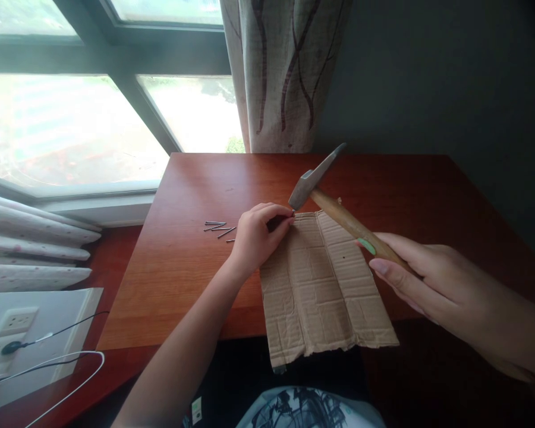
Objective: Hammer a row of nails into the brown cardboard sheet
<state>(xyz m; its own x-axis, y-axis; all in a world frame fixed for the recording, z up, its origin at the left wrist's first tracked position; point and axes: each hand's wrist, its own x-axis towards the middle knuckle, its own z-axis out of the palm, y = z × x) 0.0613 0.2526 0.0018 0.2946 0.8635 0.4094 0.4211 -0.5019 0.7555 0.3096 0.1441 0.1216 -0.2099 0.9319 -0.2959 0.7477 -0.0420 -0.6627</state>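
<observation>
My right hand (428, 273) grips the wooden handle of a hammer (348, 220) from the right. The hammer's metal head slants over the far edge of a torn piece of corrugated cardboard (316, 285), its lower face at the top of a nail (293, 211). Thumb and forefinger of my left hand (261, 232) pinch that nail at the cardboard's far left corner; most of the nail is hidden by the fingers. Several loose nails (216, 228) lie on the wood just left of my left hand.
The cardboard lies on a reddish-brown wooden table (187, 285) and hangs over its near edge. A window (71, 131) and a curtain (280, 77) stand behind. At lower left are a wall socket (18, 321) with a plug and a white cable (71, 380).
</observation>
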